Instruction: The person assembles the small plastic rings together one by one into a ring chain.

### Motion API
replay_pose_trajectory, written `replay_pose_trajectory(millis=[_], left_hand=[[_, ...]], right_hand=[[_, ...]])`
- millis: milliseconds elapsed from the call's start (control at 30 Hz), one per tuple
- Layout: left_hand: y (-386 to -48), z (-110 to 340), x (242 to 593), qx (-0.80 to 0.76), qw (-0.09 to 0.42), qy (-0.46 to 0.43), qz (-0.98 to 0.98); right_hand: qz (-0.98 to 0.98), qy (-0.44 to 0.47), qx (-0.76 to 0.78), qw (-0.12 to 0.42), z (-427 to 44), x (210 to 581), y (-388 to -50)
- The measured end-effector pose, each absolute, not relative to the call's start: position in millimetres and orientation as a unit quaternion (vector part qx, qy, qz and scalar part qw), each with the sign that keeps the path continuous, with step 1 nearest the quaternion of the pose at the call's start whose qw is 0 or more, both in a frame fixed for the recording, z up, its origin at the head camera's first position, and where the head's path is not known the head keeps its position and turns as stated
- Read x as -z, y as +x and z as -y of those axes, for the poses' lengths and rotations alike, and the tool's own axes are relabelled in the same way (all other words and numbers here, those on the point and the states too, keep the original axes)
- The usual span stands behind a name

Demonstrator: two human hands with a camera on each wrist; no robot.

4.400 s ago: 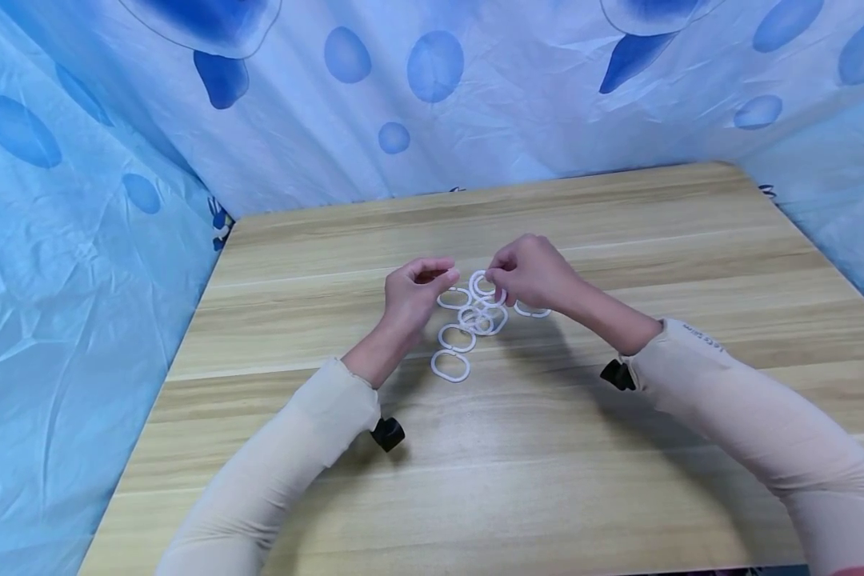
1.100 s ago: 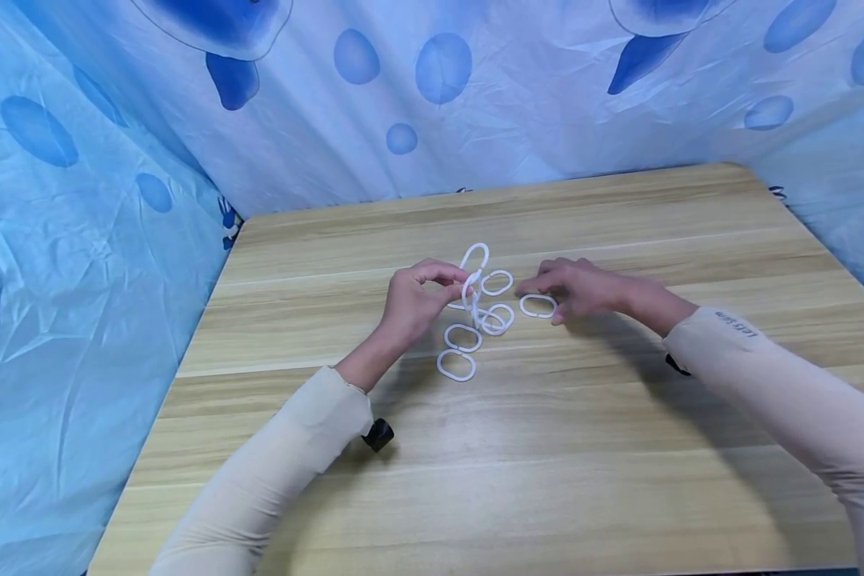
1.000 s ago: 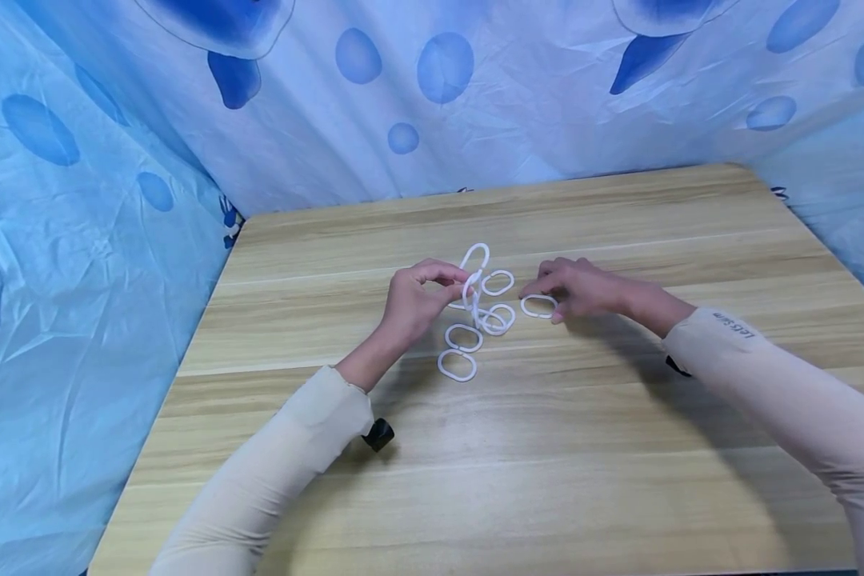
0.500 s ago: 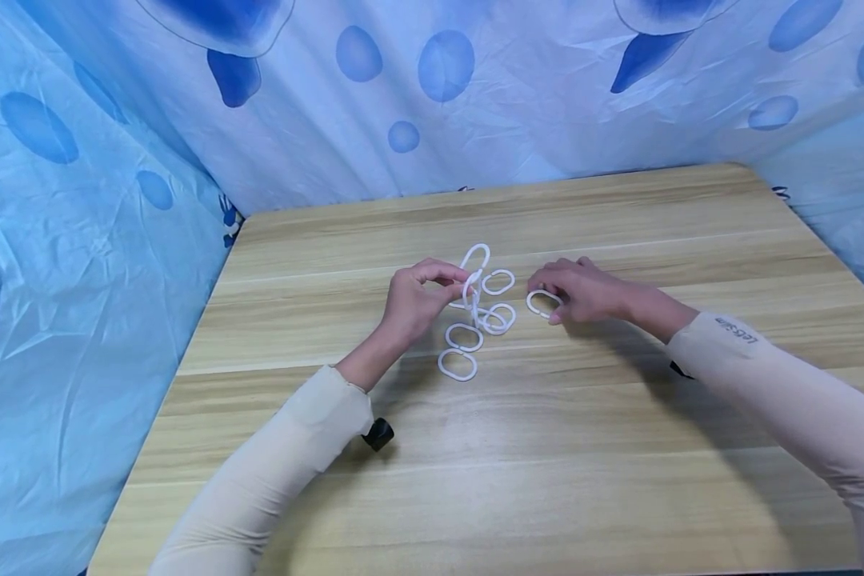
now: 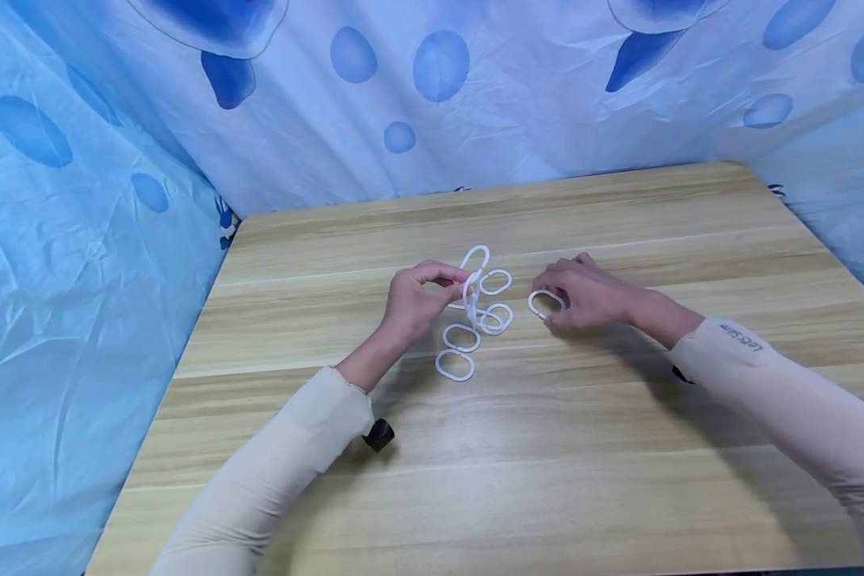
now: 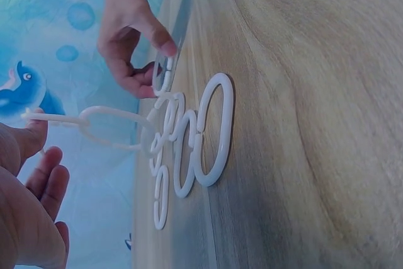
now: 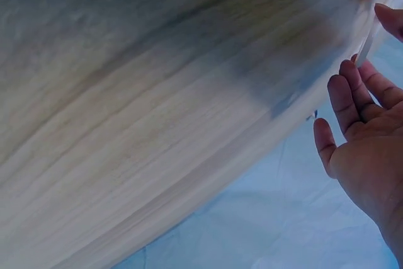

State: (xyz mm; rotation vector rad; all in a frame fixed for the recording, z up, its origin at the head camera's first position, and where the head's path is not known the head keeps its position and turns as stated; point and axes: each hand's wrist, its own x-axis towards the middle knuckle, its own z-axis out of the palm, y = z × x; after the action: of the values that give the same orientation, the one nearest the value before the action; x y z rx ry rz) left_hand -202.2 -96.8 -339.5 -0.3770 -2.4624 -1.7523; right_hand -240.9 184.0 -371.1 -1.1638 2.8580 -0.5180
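My left hand [image 5: 419, 298] pinches a white oval plastic chain link [image 5: 466, 290] between thumb and forefinger, raised above the table. Other links hang joined from it, as the left wrist view shows with a linked oval [image 6: 113, 110]. To the right, my right hand [image 5: 589, 294] holds a separate white link [image 5: 530, 302] by its edges, thumb at the near side and fingers at the far side. That link has a small gap in its rim. In the right wrist view only a thin part of the link [image 7: 365, 50] shows between thumb and fingers.
Several white links lie around the left hand on the wooden table [image 5: 518, 480]: a near one [image 5: 455, 380], another just beyond it [image 5: 445, 336], and one at the upper right [image 5: 510, 280]. A blue patterned curtain [image 5: 295, 120] stands behind and at the sides.
From over the cluster, my right hand has gone right to the separate link, then tilted and shifted it slightly rightward. My left hand has come to hold the raised links and stays nearly still lately.
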Motion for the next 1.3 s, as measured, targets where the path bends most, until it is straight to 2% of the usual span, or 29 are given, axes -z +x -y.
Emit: replay_pose_trajectory(millis=[333, 700, 1033, 1300], left_hand=[[-201.6, 95.5, 340.8, 0.570, 0.045, -0.116, 0.812], [-202.0, 95.7, 341.0, 0.564, 0.042, -0.116, 0.816], [-202.7, 95.0, 340.0, 0.562, 0.035, -0.114, 0.819], [-203.2, 94.3, 341.0, 0.564, 0.039, -0.118, 0.817]], right_hand=[[-0.904, -0.358, 0.230, -0.048, -179.4, 349.9, -245.1], [-0.895, -0.355, 0.259, -0.080, -174.6, 339.4, -244.1], [-0.866, -0.374, 0.290, -0.160, -168.7, 328.1, -241.8], [-0.842, -0.383, 0.323, -0.199, -157.8, 316.8, -236.5]])
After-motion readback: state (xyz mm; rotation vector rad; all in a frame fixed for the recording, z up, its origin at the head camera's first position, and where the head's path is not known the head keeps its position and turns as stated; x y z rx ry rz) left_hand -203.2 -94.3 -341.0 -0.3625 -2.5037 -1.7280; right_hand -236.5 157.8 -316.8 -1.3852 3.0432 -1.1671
